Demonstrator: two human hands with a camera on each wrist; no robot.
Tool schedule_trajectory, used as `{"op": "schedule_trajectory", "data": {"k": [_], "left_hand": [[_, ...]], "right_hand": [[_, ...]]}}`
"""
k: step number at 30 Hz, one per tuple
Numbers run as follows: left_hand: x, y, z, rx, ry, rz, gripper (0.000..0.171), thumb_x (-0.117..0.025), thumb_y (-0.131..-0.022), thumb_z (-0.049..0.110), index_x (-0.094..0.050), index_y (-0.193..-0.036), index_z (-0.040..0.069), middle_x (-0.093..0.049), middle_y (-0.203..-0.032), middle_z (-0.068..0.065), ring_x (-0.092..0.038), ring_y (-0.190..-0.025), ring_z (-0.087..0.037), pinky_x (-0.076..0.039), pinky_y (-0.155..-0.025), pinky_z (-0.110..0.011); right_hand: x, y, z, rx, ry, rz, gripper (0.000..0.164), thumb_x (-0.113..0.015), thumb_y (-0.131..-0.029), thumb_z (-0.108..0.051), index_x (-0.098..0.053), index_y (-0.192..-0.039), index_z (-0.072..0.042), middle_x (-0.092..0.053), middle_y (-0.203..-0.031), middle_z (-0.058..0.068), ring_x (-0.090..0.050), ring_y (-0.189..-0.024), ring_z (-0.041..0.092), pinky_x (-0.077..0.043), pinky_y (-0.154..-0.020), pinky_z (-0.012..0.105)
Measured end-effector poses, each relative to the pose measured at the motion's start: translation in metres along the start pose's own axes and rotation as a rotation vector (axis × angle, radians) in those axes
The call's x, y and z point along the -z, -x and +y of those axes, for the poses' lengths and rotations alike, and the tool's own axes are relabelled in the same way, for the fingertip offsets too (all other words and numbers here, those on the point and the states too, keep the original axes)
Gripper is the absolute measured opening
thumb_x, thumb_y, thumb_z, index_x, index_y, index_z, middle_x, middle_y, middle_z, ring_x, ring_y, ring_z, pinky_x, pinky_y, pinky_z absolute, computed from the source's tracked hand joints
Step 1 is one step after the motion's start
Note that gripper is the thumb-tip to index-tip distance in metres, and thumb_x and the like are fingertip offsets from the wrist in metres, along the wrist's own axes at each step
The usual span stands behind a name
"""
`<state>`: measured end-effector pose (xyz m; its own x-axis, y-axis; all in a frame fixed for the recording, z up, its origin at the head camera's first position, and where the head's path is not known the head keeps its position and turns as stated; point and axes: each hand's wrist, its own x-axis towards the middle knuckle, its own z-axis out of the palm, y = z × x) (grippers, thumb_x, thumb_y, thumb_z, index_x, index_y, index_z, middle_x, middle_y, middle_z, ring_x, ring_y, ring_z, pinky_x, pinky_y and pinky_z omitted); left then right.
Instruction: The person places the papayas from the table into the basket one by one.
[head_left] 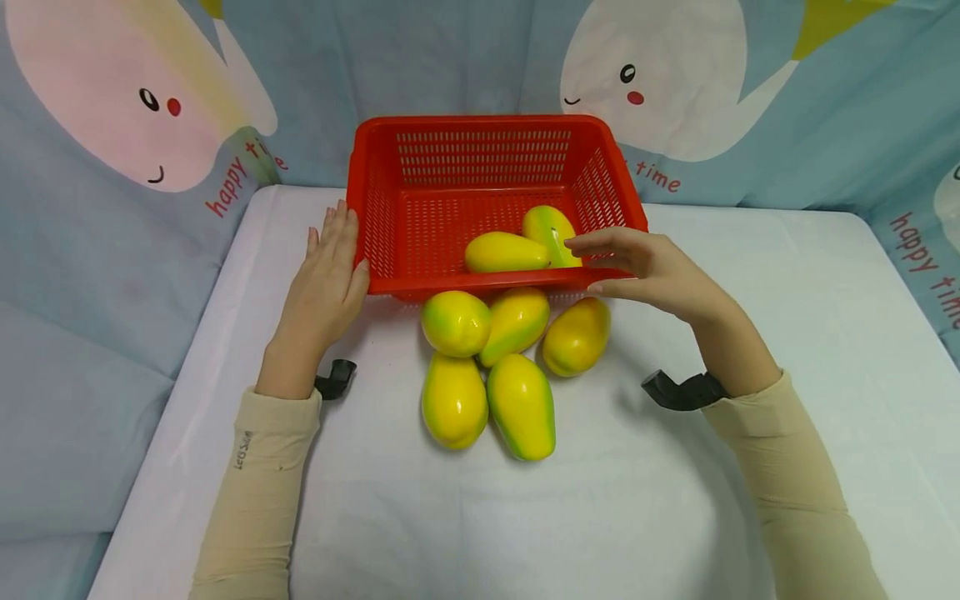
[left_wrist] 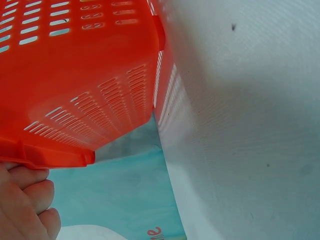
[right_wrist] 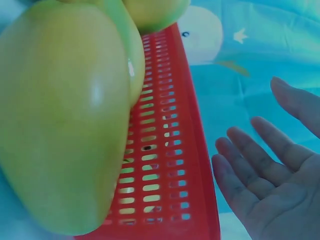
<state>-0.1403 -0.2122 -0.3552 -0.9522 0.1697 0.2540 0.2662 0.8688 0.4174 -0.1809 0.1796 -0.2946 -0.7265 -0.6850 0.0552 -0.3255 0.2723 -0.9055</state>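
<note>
A red perforated plastic basket (head_left: 480,122) stands at the back of the white table. Inside it lie two yellow-green mangoes, one on its side (head_left: 504,252) and one toward the right (head_left: 547,227). My left hand (head_left: 318,279) lies along the basket's left rim with straight fingers; the left wrist view shows its fingertips right at the rim (left_wrist: 55,159). Over the front right corner hovers my right hand (head_left: 645,267), fingers extended and thumb apart, holding nothing. Several more mangoes (head_left: 522,408) lie close together before the basket, the rightmost (head_left: 576,337) nearest my right hand.
Blue fabric (head_left: 450,58) with printed whales hangs behind and beside the table. The white tablecloth (head_left: 375,517) stretches in front of the mangoes. Black wrist mounts (head_left: 678,392) stick out from both sleeves.
</note>
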Motion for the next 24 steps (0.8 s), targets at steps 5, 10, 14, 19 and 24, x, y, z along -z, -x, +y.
{"op": "schedule_trajectory", "data": {"k": [5, 10, 14, 19, 24], "left_hand": [[0.000, 0.000, 0.001, -0.004, 0.003, -0.001, 0.060, -0.032, -0.096, 0.022, -0.017, -0.147, -0.006, -0.013, -0.155, -0.018, -0.006, -0.144, -0.028, -0.002, -0.115, -0.043], [0.000, 0.000, 0.001, -0.010, -0.001, 0.000, 0.060, -0.032, -0.096, 0.021, -0.017, -0.147, -0.007, -0.013, -0.155, -0.018, -0.006, -0.144, -0.028, -0.002, -0.115, -0.044], [0.000, 0.000, 0.000, -0.012, -0.003, -0.001, 0.060, -0.032, -0.096, 0.020, -0.017, -0.147, -0.007, -0.012, -0.155, -0.019, -0.006, -0.144, -0.029, -0.002, -0.115, -0.044], [0.001, 0.000, 0.000, -0.001, -0.003, -0.010, 0.060, -0.032, -0.097, 0.021, -0.016, -0.147, -0.006, -0.011, -0.155, -0.018, -0.006, -0.144, -0.028, -0.002, -0.115, -0.043], [0.000, 0.000, -0.001, -0.011, 0.005, -0.003, 0.060, -0.032, -0.097, 0.021, -0.016, -0.147, -0.006, -0.011, -0.156, -0.017, -0.005, -0.144, -0.027, -0.002, -0.115, -0.044]], "right_hand": [[-0.001, 0.018, 0.005, 0.091, -0.055, 0.018, 0.044, -0.060, -0.086, 0.008, -0.051, -0.129, 0.005, -0.055, -0.129, 0.011, -0.053, -0.115, 0.029, -0.046, -0.093, 0.025], [-0.002, 0.031, 0.010, 0.159, -0.103, 0.044, 0.045, -0.059, -0.082, 0.015, -0.052, -0.127, 0.008, -0.055, -0.128, 0.021, -0.052, -0.117, 0.028, -0.042, -0.098, 0.028], [-0.002, 0.040, 0.015, 0.153, -0.105, 0.053, 0.045, -0.059, -0.081, 0.017, -0.053, -0.125, 0.009, -0.055, -0.125, 0.021, -0.052, -0.116, 0.028, -0.043, -0.097, 0.030], [0.003, 0.048, 0.018, 0.121, -0.036, 0.012, 0.044, -0.059, -0.082, 0.015, -0.053, -0.125, 0.007, -0.057, -0.124, 0.017, -0.054, -0.113, 0.021, -0.046, -0.093, 0.024], [0.011, 0.053, 0.019, 0.082, 0.028, -0.056, 0.043, -0.060, -0.083, 0.013, -0.054, -0.125, 0.004, -0.058, -0.125, 0.011, -0.055, -0.112, 0.019, -0.047, -0.090, 0.022]]}}
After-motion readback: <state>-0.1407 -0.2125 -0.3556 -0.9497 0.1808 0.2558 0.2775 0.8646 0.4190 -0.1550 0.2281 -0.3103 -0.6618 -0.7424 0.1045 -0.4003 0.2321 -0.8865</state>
